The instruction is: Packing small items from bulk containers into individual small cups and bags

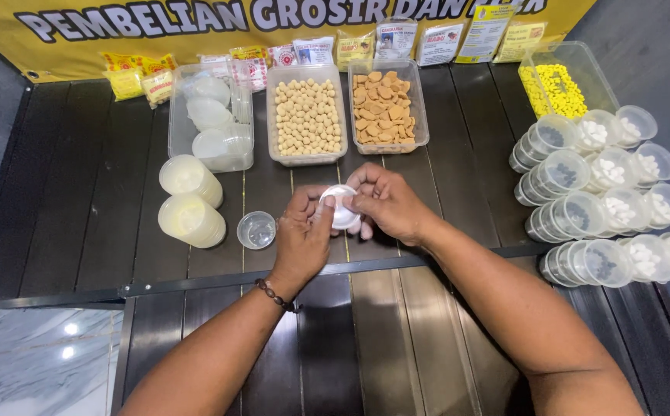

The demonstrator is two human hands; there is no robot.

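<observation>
Hands meet over the middle of the dark slatted counter (pixel 80 192), both forearms coming in from 6 o'clock and angling toward each other. The left hand (pixel 302 235), with a beaded bracelet (pixel 273 294) on its wrist, curls its fingers and thumb around the left edge of a small white lidded cup (pixel 341 206). The right hand (pixel 387 202) closes on the cup's right edge, thumb and forefinger pressing down on the rim. Both hands are gripping the cup, which sits between them, just above the counter.

At 9 o'clock from the cup, near the left hand, stands a small empty clear cup (pixel 257 229), and further that way lie two stacks of milky lids or cups (pixel 189 200). At 12 o'clock sit three clear tubs: one with clear cups (pixel 211 115), one with round pale biscuits (pixel 307 115), one with brown biscuits (pixel 383 106). At 3 o'clock, well apart, lie rows of filled clear cups (pixel 604 200) on their sides.
</observation>
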